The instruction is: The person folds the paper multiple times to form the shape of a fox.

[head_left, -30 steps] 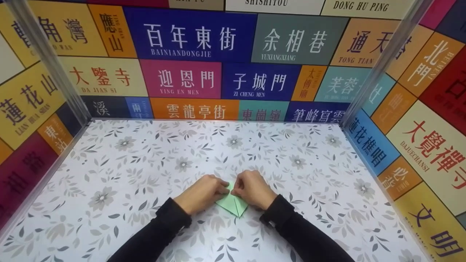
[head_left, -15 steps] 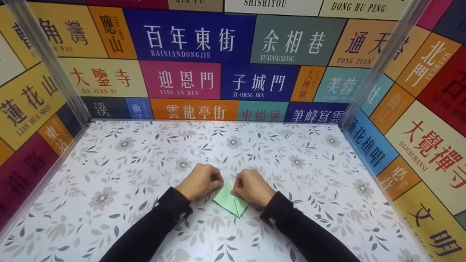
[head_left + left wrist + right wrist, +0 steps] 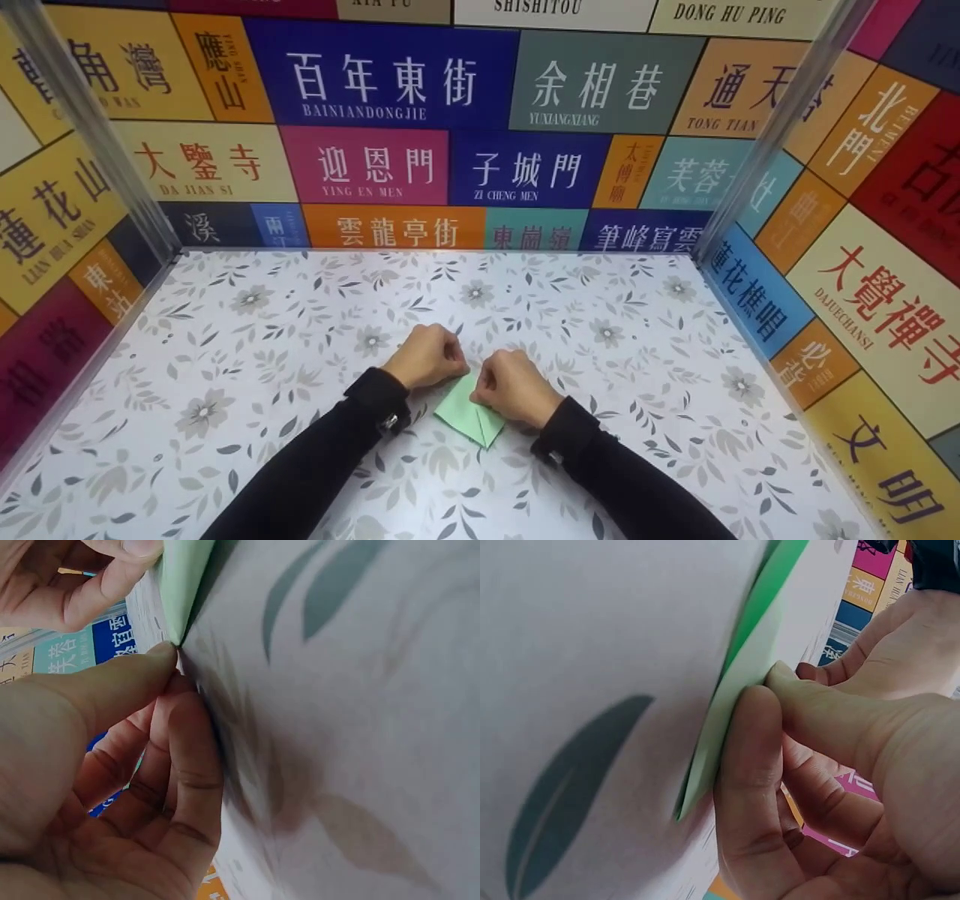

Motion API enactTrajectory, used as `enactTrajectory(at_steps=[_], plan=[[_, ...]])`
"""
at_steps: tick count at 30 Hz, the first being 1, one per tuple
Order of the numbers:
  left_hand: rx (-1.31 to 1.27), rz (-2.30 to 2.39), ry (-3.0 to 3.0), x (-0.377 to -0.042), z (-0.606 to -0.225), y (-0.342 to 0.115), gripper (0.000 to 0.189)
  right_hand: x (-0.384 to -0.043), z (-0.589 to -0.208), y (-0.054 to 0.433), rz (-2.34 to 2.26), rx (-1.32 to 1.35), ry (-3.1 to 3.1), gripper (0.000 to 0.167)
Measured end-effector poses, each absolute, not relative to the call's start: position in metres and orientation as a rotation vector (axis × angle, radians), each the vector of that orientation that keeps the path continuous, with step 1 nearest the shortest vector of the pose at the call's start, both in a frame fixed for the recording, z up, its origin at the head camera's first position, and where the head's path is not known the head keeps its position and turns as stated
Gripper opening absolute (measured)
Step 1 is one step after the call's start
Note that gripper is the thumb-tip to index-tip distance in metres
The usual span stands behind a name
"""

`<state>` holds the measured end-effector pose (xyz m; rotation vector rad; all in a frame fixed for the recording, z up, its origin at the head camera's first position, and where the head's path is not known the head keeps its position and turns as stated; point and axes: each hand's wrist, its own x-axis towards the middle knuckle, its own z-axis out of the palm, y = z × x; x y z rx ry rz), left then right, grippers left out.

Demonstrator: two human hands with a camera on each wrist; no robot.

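Observation:
A small piece of folded light-green paper (image 3: pixel 459 416) lies on the table between the two hands, one corner toward the person. A crease line runs up from that corner. At the far end, my left hand (image 3: pixel 429 356) pinches the paper's pointed tip between thumb and forefinger; the left wrist view shows this paper tip (image 3: pixel 180 600) at the fingertips of the left hand (image 3: pixel 150 765). My right hand (image 3: pixel 517 386) is on the paper's right side and covers part of it. Close up, the right hand (image 3: pixel 810 765) has thumb and forefinger together at the folded paper edge (image 3: pixel 727 701).
The tabletop (image 3: pixel 300 442) has a white covering with grey leaves and flowers. Colourful panels with printed characters form a back wall (image 3: pixel 382 82) and side walls, joined by clear corner strips (image 3: pixel 757 142). Dark sleeves (image 3: pixel 300 457) cover both forearms.
My left hand has left the paper's left side and moved away from the person to the far tip, uncovering more of the left part. The right hand has stayed nearly in place.

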<state>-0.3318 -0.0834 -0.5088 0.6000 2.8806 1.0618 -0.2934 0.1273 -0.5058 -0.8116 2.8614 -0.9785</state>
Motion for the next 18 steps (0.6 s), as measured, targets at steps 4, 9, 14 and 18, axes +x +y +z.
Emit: enactTrajectory(at_steps=[4, 9, 14, 18], plan=[[0.617, 1.056, 2.901, -0.331, -0.509, -0.083, 0.009, -0.293, -0.507, 0.126, -0.972, -0.835, 2.88, 0.016], [0.664, 0.999, 2.934, -0.329, -0.507, -0.083, 0.009, -0.293, -0.508, 0.125, -0.96, -0.802, 2.866, 0.018], [0.646, 0.973, 2.923, -0.324, -0.504, -0.087, 0.013, -0.293, -0.509, 0.124, -0.965, -0.814, 2.85, 0.017], [0.691, 0.954, 2.923, -0.319, -0.501, -0.09, 0.013, -0.294, -0.508, 0.124, -0.968, -0.832, 2.867, 0.016]])
